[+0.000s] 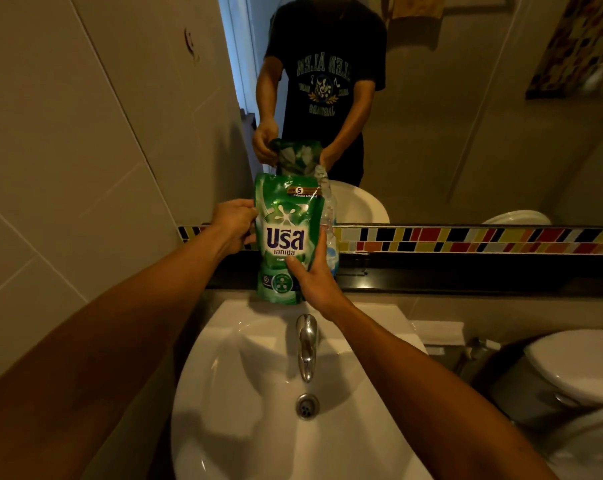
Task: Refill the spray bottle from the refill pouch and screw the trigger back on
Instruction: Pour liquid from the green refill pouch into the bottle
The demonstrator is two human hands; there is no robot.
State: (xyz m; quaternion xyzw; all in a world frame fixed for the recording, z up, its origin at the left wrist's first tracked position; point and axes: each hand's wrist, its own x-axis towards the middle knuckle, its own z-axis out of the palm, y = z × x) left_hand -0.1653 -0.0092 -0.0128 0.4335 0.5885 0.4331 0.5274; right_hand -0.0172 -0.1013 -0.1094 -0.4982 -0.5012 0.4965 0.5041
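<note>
- Refill pouch [286, 237], green, upright above the faucet [306, 344]: soft and probably heavy with liquid, so it may sag.
- Left hand [232, 226] pinches its upper left edge; right hand [312, 275] grips its lower right side.
- A clear bottle [329, 216] stands just behind the pouch; better to support the pouch from below.

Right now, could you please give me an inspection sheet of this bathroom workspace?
Surface: white sink below a dark ledge; basin looks dry.
Job's things: green refill pouch upright at the ledge; clear bottle behind it, mostly hidden; trigger not seen.
Clutter: nothing seen on the ledge's visible part.
Hands: left hand grips the pouch's left edge; right hand holds its lower front.
Cables: nothing seen.
Surroundings: chrome tap, drain, mirror, coloured tile strip, toilet to the right.
</note>
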